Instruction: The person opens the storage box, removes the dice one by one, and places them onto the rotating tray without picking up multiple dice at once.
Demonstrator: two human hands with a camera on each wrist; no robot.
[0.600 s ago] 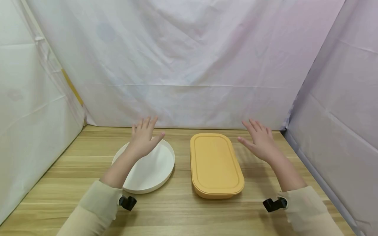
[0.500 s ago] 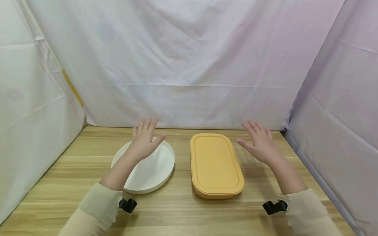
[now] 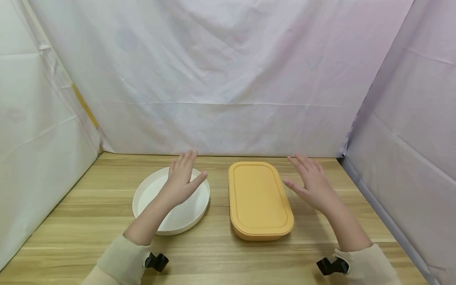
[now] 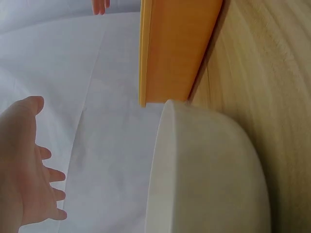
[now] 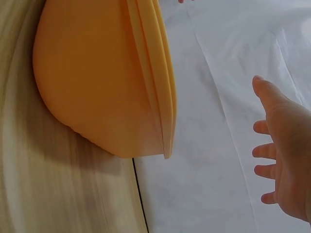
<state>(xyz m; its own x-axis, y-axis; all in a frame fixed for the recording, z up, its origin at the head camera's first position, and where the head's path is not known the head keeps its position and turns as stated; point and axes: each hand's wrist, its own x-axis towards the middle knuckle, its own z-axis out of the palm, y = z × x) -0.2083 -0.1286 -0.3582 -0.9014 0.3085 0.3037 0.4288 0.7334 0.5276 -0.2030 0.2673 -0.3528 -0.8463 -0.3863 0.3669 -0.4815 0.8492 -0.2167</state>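
Note:
A yellow lidded box [image 3: 261,198], oblong with rounded corners, rests on the wooden table, its lid on. Left of it lies a round white plate [image 3: 190,211] with a raised rim. Above the plate hovers my left hand [image 3: 181,184], fingers spread and straight, holding nothing and partly covering the plate. My right hand [image 3: 313,184] hangs in the air just right of the box, thumb toward it, likewise spread and apart from it. In the left wrist view the plate's side wall [image 4: 214,170] stands near the camera; the right wrist view shows the box's side [image 5: 97,82] up close.
White cloth [image 3: 221,79] hangs behind the table and along both sides. The wooden table top [image 3: 213,261] reaches back to the cloth. A black strapped device [image 3: 156,262] sits at my left wrist, another black device [image 3: 333,266] at my right.
Both hands have come slightly back toward me and lower in the head view; the left has also shifted a little right. The plate and box stay in place.

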